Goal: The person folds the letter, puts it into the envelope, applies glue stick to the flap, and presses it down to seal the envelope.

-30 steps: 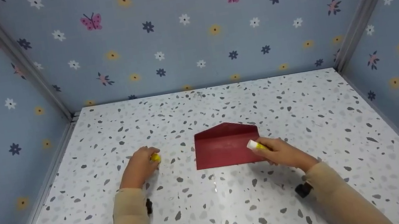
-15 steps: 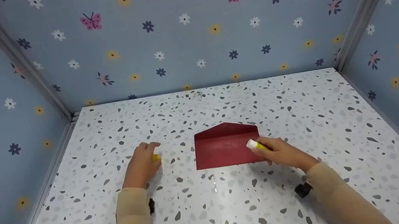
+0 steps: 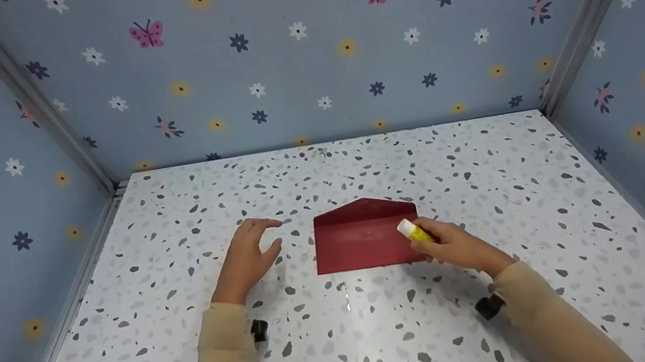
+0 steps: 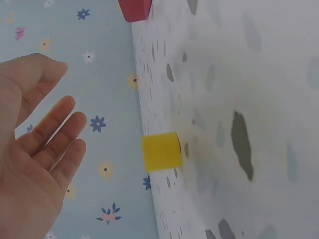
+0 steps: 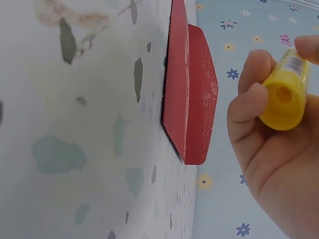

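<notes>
My right hand point(image 3: 459, 247) grips a yellow glue stick point(image 3: 413, 232) with its white end bare, over the right side of a red envelope point(image 3: 359, 246). In the right wrist view the fingers curl round the glue stick point(image 5: 284, 97), its yellow base facing the camera. The envelope lies on the table with its flap point(image 5: 203, 94) unfolded and tilted up. My left hand point(image 3: 244, 261) is left of the envelope, thumb and index finger spread apart, holding nothing. A small yellow cap point(image 4: 162, 152) stands on the table near it in the left wrist view; the hand hides it in the head view.
The speckled white table point(image 3: 346, 332) is bounded by blue flowered panels point(image 3: 301, 48) at the back and both sides. Grey metal posts point(image 3: 599, 7) stand in the corners. A dark device point(image 3: 490, 307) is strapped at the right wrist.
My left hand has let go of the yellow cap, spread its fingers and moved right toward the envelope. The right hand stays in place, the glue stick tipped slightly more upright.
</notes>
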`<state>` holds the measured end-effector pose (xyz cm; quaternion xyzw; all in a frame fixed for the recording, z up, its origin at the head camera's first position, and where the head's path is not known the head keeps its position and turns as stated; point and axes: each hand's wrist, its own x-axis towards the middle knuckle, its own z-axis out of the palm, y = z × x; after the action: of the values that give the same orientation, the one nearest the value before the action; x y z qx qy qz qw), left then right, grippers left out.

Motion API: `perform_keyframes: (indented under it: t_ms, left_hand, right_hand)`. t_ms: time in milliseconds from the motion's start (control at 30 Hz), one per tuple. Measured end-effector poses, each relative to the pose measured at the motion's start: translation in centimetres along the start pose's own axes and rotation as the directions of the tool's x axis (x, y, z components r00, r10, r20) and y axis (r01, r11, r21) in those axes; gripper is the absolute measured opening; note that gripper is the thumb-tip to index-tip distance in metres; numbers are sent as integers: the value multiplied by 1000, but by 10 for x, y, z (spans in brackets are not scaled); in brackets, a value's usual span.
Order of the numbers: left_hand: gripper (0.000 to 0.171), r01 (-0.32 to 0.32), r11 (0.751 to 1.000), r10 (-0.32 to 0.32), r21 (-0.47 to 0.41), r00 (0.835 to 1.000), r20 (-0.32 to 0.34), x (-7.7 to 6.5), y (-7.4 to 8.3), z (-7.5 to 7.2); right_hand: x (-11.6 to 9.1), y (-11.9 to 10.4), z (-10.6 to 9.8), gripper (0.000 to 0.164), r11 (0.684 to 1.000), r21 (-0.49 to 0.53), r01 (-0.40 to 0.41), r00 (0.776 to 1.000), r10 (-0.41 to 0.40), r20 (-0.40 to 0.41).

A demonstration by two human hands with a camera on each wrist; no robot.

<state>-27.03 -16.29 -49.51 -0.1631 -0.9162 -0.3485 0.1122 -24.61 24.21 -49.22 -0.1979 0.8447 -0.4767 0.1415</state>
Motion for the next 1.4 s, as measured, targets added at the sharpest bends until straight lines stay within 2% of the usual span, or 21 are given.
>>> perform_keyframes:
  t_ms: [133, 367, 533, 633, 800, 900, 967, 1100, 1200, 1267, 1400]
  left_hand:
    - [29, -9, 996, 11, -85, 1000, 23, 2, 9, 6]
    - [28, -80, 968, 100, -238, 992, 71, 4, 26, 20]
    - [27, -77, 954, 113, -289, 987, 111, 8, 38, 28]
    - [27, -87, 940, 143, -329, 978, 150, 8, 47, 35]
    - [34, -94, 906, 207, -413, 949, 238, 4, 63, 54]
    - [41, -69, 893, 213, -446, 935, 283, 1, 75, 66]
    - [44, -49, 884, 207, -465, 932, 296, 0, 83, 74]
    - [45, 5, 864, 170, -504, 938, 302, 0, 95, 85]
    - [43, 62, 850, 119, -524, 944, 306, 1, 102, 90]
    - [43, 100, 829, 93, -550, 946, 312, 1, 106, 93]
    - [42, 159, 769, 58, -619, 947, 316, 1, 109, 98]
  right_hand:
    - [1, 2, 0, 44, 1000, 0, 12, 1000, -12, -6]
    - [1, 1, 2, 41, 997, 74, 18, 999, -20, 27]
    - [2, 0, 3, 40, 996, 74, 44, 999, -46, 24]
    - [2, -2, 4, 39, 994, 80, 72, 997, -74, 22]
    - [3, -6, 7, 36, 991, 105, 79, 997, -81, 14]
    - [4, -9, 9, 36, 990, 122, 73, 997, -74, 9]
    - [5, -10, 11, 35, 988, 137, 71, 997, -73, 8]
    - [5, -18, 13, 33, 989, 132, 74, 997, -75, 0]
    - [1, -32, 13, 30, 988, 123, 92, 996, -92, -6]
    - [-1, -39, 14, 29, 986, 119, 117, 993, -116, -8]
    - [-2, -45, 16, 31, 981, 117, 153, 988, -153, -5]
